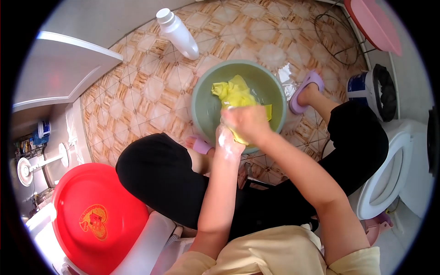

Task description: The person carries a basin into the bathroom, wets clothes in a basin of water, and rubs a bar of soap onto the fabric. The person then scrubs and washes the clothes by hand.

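A wet yellow cloth (234,94) is bunched up over a green basin (200,107) on the floor. My right hand (247,121) is closed in a fist on the cloth, slightly smeared by motion. Pressed against it from below, my left hand (229,137) is closed on the same cloth, and its fingers are partly hidden. White suds coat the left hand and wrist. Part of the yellow fabric hangs down between the hands, and another piece lies at the basin's right side. Shallow water shows inside the basin.
A white bottle (178,34) stands on the tiled floor behind the basin. A red basin (98,215) leans at the lower left. At the right are a toilet (389,178), a bucket (362,89) and a pink basin (373,27). My knees flank the green basin.
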Motion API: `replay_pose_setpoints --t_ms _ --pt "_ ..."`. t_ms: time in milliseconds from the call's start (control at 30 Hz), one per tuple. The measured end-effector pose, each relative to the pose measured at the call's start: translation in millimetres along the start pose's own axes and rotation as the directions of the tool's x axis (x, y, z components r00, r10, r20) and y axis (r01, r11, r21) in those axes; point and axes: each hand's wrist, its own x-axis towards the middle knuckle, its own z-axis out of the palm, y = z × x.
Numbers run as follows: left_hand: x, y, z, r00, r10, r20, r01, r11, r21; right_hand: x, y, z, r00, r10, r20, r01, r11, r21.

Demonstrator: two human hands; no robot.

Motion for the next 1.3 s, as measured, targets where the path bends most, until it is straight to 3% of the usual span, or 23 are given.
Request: replay_pose_setpoints --t_ms 33,67,100,167,233,300,367,400,433,500,600,700,733,767,833,867,933,1000,1033,1100,1167,1233,1300 --pt "-3.5 16.7 31.4 0.862 -0.221 -0.456 0.287 0.955 0.080 11.9 9.0 -6.5 0.973 0.227 0.052 -0.222 0.971 -0.091" --pt "-5.4 17.1 40.2 0.852 -0.195 -0.485 0.267 0.960 0.082 8.5 30.0 3.6 0.982 0.180 0.057 -0.180 0.984 -0.002" --pt "-4.3 23.2 19.9 0.850 -0.194 -0.490 0.264 0.961 0.077 2.4 19.1 2.0 0.982 0.180 0.064 -0.180 0.984 -0.003" --pt "-4.0 36.9 -35.9 0.934 -0.328 0.138 0.344 0.933 -0.108 -22.9 -21.2 -3.4 0.986 -0.130 -0.106 0.143 0.982 0.126" --pt "-14.6 25.2 -2.0 0.990 -0.140 -0.031 0.140 0.990 -0.010 -29.0 -23.9 4.2 0.965 -0.231 -0.128 0.248 0.959 0.139" --pt "-9.2 19.8 -6.2 0.863 -0.122 -0.491 0.238 0.954 0.181 -17.4 3.4 7.0 0.993 0.111 -0.039 -0.103 0.981 0.165" --pt "-6.0 20.9 -2.7 0.852 -0.104 -0.513 0.201 0.970 0.137 -13.7 11.3 10.4 0.958 0.286 -0.037 -0.278 0.950 0.142" --pt "0.6 28.8 -52.2 0.958 -0.221 -0.182 0.243 0.964 0.107 -18.6 0.3 11.0 0.980 0.166 -0.107 -0.149 0.977 0.155" --pt "8.3 32.2 -77.2 0.937 -0.299 0.182 0.286 0.954 0.096 -20.7 -12.7 10.3 0.982 0.038 -0.183 -0.009 0.988 0.157" --pt "-13.6 25.7 3.6 0.966 -0.257 0.004 0.257 0.964 -0.071 -29.8 -32.1 12.4 0.945 -0.159 -0.285 0.202 0.971 0.130" --pt "-10.9 15.0 22.8 0.856 -0.129 -0.501 0.234 0.960 0.152 -13.1 13.7 14.3 0.927 0.373 -0.021 -0.360 0.907 0.216" --pt "-8.9 29.1 -24.6 0.930 -0.215 -0.297 0.240 0.969 0.051 -28.0 -2.5 15.7 0.962 0.244 -0.123 -0.218 0.957 0.193" --pt "-12.0 31.0 -25.6 0.962 -0.163 -0.217 0.197 0.970 0.143 -34.7 -19.8 11.7 0.970 -0.047 -0.239 0.078 0.989 0.124" --pt "-15.2 29.3 -25.9 0.962 -0.163 -0.220 0.198 0.969 0.146 -38.8 -26.0 15.5 0.957 -0.107 -0.271 0.161 0.969 0.187" --pt "-15.3 21.5 -3.9 0.902 -0.050 -0.429 0.205 0.925 0.322 -30.4 -3.3 21.5 0.962 0.138 -0.236 -0.078 0.966 0.247" --pt "-9.7 13.3 14.8 0.858 -0.102 -0.503 0.244 0.943 0.225 -26.2 5.1 21.7 0.961 0.143 -0.236 -0.082 0.965 0.250" --pt "-13.0 18.5 -15.4 0.898 -0.151 -0.412 0.244 0.953 0.182 -21.2 12.1 15.0 0.931 0.317 -0.182 -0.281 0.939 0.198" --pt "-10.3 24.5 -21.1 0.966 -0.226 -0.129 0.240 0.965 0.104 -35.9 -16.1 14.2 0.959 0.088 -0.269 -0.030 0.977 0.211" --pt "-9.5 21.6 -13.0 0.965 -0.228 -0.128 0.241 0.965 0.104 -41.8 -23.9 15.5 0.949 -0.048 -0.311 0.123 0.967 0.225" --pt "-5.7 10.1 0.1 0.921 -0.169 -0.350 0.258 0.940 0.225 -28.6 -0.5 13.7 0.950 -0.019 -0.310 0.100 0.964 0.248" --pt "-11.3 9.0 4.4 0.874 -0.125 -0.469 0.282 0.917 0.282 -15.7 25.0 18.3 0.904 0.402 -0.144 -0.372 0.907 0.198" --pt "-12.6 13.1 7.7 0.874 -0.098 -0.476 0.267 0.915 0.303 -23.1 5.0 11.1 0.897 0.419 -0.141 -0.387 0.898 0.208" --pt "-16.6 21.0 9.7 0.964 -0.205 -0.171 0.227 0.967 0.119 -37.1 -24.2 12.1 0.937 -0.003 -0.351 0.102 0.959 0.264"
